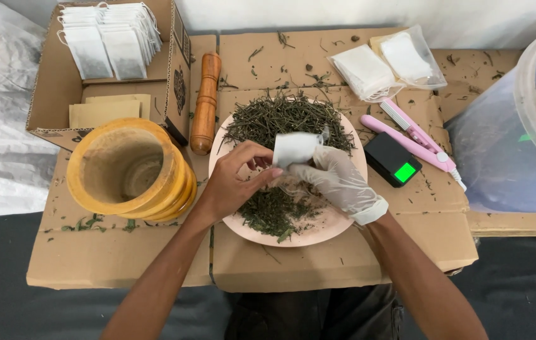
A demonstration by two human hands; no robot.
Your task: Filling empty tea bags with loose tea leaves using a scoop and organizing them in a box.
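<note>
While the bare left hand pinches the mouth of the small white filter bag, the gloved right hand closes on its side, holding it just above the pink plate of dried leaves. Keeping the mouth open over the plate should catch spills. Near the right hand lie a pocket scale and pink sealer; a wooden mortar stands to the left.
</note>
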